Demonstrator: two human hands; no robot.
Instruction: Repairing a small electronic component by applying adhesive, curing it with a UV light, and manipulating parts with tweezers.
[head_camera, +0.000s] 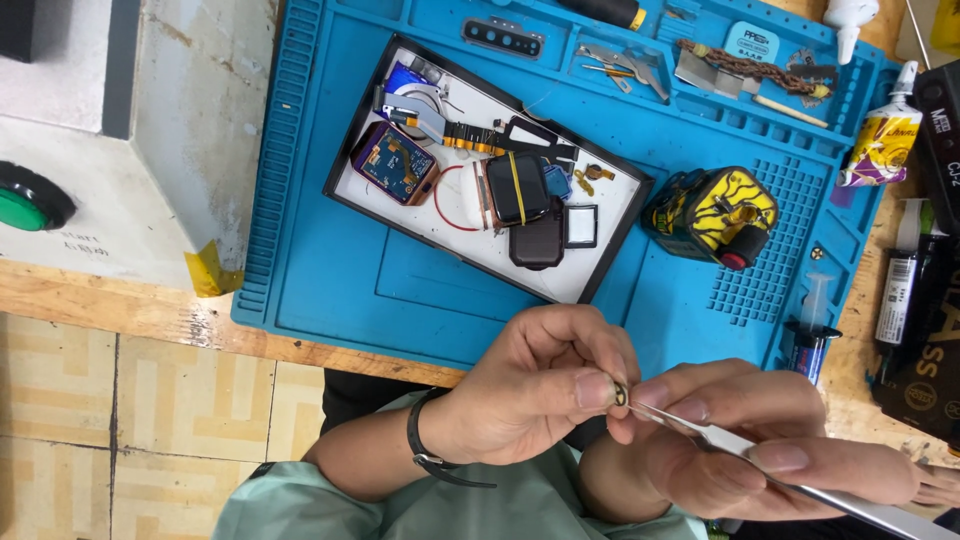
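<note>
Two hands, lower centre of frame: left hand (540, 385) pinches tiny dark ring-shaped part (620, 395) at fingertips; right hand (740, 440) grips slim silver metal tweezers (760, 455), long axis running lower right, tip touching part from the right

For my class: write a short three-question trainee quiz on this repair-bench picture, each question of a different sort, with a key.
1. True or false: the left hand pinches a small ring-shaped part at its fingertips.
2. What does the right hand hold? A) metal tweezers B) a hammer C) a paintbrush
3. Fill in: the shallow black tray of small electronic parts lies on a ____ work mat.

Key: 1 true; 2 A; 3 blue.
</note>
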